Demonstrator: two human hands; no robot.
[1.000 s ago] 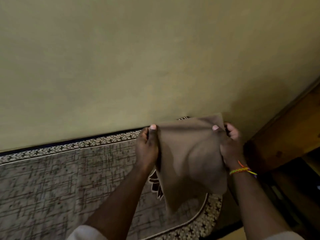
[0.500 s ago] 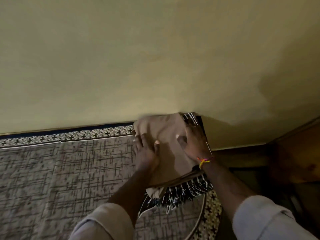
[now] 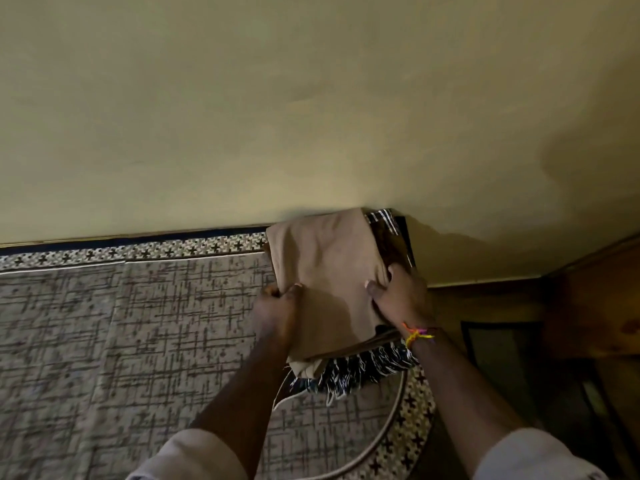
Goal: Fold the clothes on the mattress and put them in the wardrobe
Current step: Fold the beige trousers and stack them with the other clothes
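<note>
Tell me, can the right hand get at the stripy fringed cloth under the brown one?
Probably yes. The right hand already rests at the brown cloth's right edge, and the fringed cloth pokes out uncovered just below it.

The room was dim and yellow-tinged, brightest on the wall [image 3: 311, 98] across the upper middle of the frame. The right edge and lower right fell into deep shadow. A soft shadow lay on the wall at right. Straight lines bowed toward the frame edges, and detail was soft and grainy.
</note>
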